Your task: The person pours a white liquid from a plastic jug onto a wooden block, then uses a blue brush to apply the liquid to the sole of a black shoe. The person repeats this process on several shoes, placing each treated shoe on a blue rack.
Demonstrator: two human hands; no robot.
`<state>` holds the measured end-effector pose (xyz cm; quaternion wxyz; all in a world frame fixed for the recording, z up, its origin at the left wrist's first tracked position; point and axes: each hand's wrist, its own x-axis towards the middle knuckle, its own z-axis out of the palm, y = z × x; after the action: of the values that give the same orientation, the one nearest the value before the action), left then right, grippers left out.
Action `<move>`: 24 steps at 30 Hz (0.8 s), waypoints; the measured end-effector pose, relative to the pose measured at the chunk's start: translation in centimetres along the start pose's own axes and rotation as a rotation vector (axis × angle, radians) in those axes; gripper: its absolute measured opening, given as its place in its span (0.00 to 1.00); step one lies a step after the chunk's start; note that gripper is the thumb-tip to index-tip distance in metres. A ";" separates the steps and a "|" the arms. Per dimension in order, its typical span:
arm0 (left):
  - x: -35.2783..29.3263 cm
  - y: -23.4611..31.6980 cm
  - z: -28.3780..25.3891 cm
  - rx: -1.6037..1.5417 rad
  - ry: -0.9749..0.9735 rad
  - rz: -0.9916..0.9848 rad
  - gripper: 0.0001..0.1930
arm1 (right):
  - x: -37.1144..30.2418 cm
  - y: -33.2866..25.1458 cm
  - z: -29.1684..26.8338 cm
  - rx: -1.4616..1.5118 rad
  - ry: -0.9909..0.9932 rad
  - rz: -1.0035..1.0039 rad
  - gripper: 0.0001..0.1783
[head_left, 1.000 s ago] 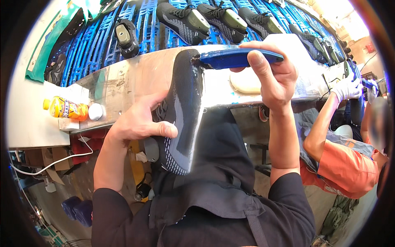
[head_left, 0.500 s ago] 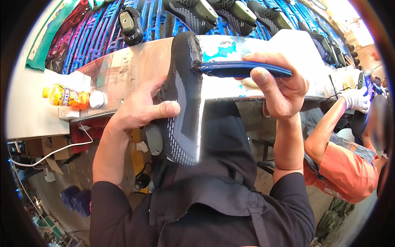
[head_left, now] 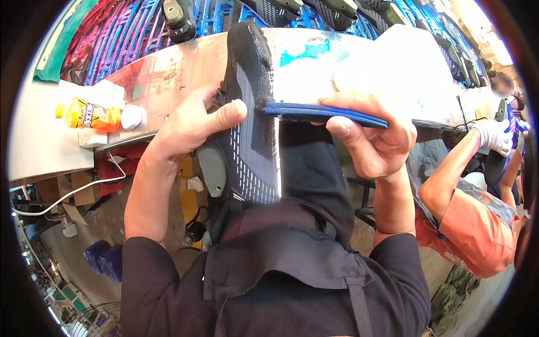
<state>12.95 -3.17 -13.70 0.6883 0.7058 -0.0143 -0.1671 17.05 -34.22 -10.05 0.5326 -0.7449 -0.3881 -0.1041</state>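
Note:
My left hand (head_left: 191,126) grips a dark knit shoe upper (head_left: 250,151) with white dashes. The upper lies on its side, toe pointing away from me, with its heel end near my lap. An olive-green shoe last (head_left: 213,167) sticks out of its opening. Closed around a blue-handled brush (head_left: 331,114), my right hand (head_left: 379,135) pinches it between thumb and fingers. The dark bristle end meets the upper's right lower edge, about midway along. A pale strip runs down that edge toward the heel. My left fingertips are hidden behind the shoe.
A worktable (head_left: 168,92) spans the front, with an orange drink bottle (head_left: 92,115) and a white round container (head_left: 133,117) at left. Beyond stands a blue rack (head_left: 216,19) bearing several shoes. At right, a co-worker's gloved hand (head_left: 494,136) holds another shoe. A white cable (head_left: 73,205) hangs at left.
The brush has moved along the upper's edge toward the heel. The shoe sits slightly farther from me, and the whole view has shifted a little.

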 end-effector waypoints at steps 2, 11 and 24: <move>0.1 0.2 -0.5 0.071 -0.005 0.019 0.41 | -0.1 -0.1 -0.1 0.007 -0.036 -0.005 0.13; 0.3 -0.5 -0.6 0.012 0.057 -0.010 0.39 | -0.2 -0.3 -1.3 0.065 -0.177 0.007 0.13; 0.6 -1.5 -0.4 -0.255 0.152 0.087 0.35 | -0.3 -2.6 -2.2 0.382 -0.168 0.203 0.13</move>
<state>13.30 -2.84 -15.25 0.7779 0.6222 0.0288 -0.0837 15.60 -35.94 -7.50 0.6374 -0.6718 -0.3670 0.0876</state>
